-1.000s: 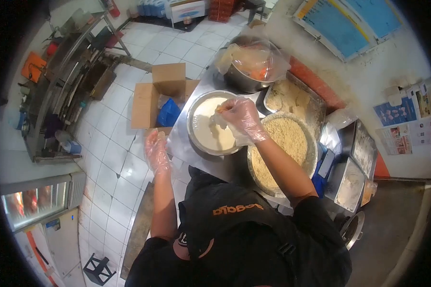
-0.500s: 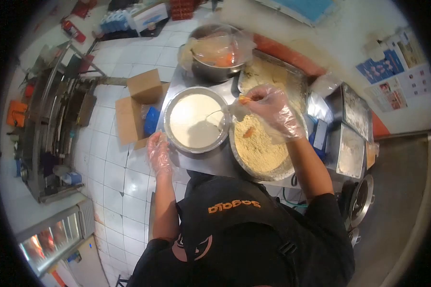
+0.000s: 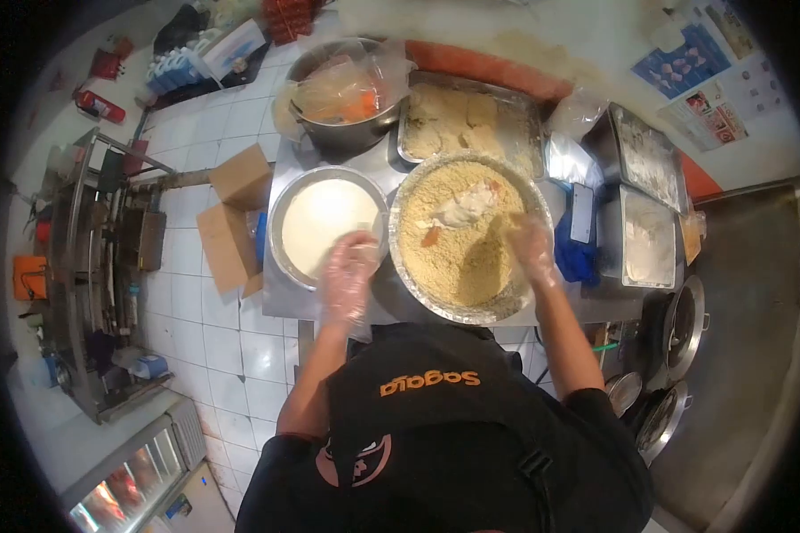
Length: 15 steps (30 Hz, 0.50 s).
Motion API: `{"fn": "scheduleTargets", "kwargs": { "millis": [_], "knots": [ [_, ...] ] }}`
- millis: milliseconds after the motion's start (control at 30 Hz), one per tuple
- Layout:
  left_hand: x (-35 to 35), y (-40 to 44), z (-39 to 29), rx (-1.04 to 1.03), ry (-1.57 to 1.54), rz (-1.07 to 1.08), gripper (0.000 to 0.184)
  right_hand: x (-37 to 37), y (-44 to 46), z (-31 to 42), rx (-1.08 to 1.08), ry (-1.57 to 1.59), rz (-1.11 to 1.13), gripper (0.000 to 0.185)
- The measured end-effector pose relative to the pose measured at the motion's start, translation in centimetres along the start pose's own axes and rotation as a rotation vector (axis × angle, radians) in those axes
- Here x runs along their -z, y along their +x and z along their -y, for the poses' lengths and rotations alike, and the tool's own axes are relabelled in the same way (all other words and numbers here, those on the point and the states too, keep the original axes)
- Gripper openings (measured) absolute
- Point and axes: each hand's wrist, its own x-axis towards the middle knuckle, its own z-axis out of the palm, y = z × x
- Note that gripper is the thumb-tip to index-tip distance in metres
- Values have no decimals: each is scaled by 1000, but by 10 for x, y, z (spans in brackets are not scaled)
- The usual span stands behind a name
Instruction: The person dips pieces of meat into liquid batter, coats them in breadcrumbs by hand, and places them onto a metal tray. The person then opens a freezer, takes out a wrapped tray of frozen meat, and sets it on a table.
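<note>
A batter-coated, pale piece of food (image 3: 471, 206) lies on yellow crumbs in a wide metal bowl (image 3: 398, 271). Close to it is a small orange-brown bit (image 3: 430, 237). My right hand (image 3: 533, 249), in a clear plastic glove, is at the right side of the crumbs; motion blur hides what its fingers do. Over the right edge of a second bowl (image 3: 277, 258) of creamy white batter (image 3: 324, 213) hovers my left hand (image 3: 351, 271), also gloved. Its fingers are loosely bent and apart, with nothing visible in them.
Behind stand a large pot (image 3: 351, 133) with plastic bags and a tray (image 3: 467, 120) of crumbs. To the right are a phone (image 3: 582, 213), a blue cloth (image 3: 576, 259) and metal trays (image 3: 644, 235) with whitish powder. An open cardboard box (image 3: 222, 244) stands left of the table.
The coated piece now lies in the crumbs. My right hand has moved from above the crumb bowl's far side down to its right side. My left hand has come rightward over the batter bowl's edge.
</note>
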Motion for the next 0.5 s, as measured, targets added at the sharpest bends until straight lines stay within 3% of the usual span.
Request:
{"fn": "scheduleTargets", "kwargs": {
  "millis": [67, 167, 267, 300, 433, 500],
  "knots": [
    [-38, -3, 12, -139, 195, 161, 27, -1, -31, 26, -288, 181, 178, 30],
    [-73, 11, 20, -425, 1046, 291, 26, -16, -60, 40, -177, 282, 144, 34],
    [-109, 33, 24, -325, 1363, 342, 20, -32, -70, 37, -175, 291, 183, 35],
    [-118, 43, 46, -252, 1329, 275, 24, -34, -69, 36, -164, 300, 182, 34],
    [-127, 55, 52, -296, 1336, 249, 21, -32, -69, 33, -85, 337, 57, 34],
    [-121, 49, 64, -370, 1248, 171, 15, -13, -67, 38, -237, 365, 104, 36]
  ]
}}
